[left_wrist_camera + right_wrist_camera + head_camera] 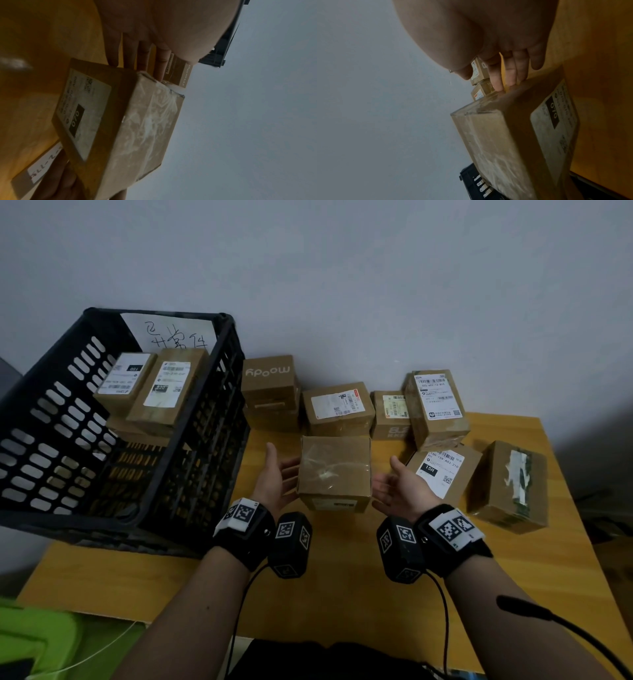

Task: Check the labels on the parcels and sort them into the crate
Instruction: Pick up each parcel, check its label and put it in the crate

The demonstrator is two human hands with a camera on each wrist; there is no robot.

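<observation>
A brown cardboard parcel (335, 470) with wrinkled clear tape on top is held between my two hands in front of the black crate (209, 419). My left hand (279, 474) is at its left side and my right hand (399, 486) at its right side, thumbs up. Straight fingers (130, 54) of the left hand reach the parcel (145, 121), and the right hand's fingers (510, 67) touch its far edge (501, 135). A white label (82, 115) marked 070 faces down towards the table. The crate holds a few labelled parcels (161, 385).
Several more parcels stand on the yellow wooden table (342, 594) behind and to the right: a "moody" box (269, 381), a labelled box (337, 405), a tall one (438, 405), a 15H one (442, 470) and a taped one (510, 484). A grey wall is behind.
</observation>
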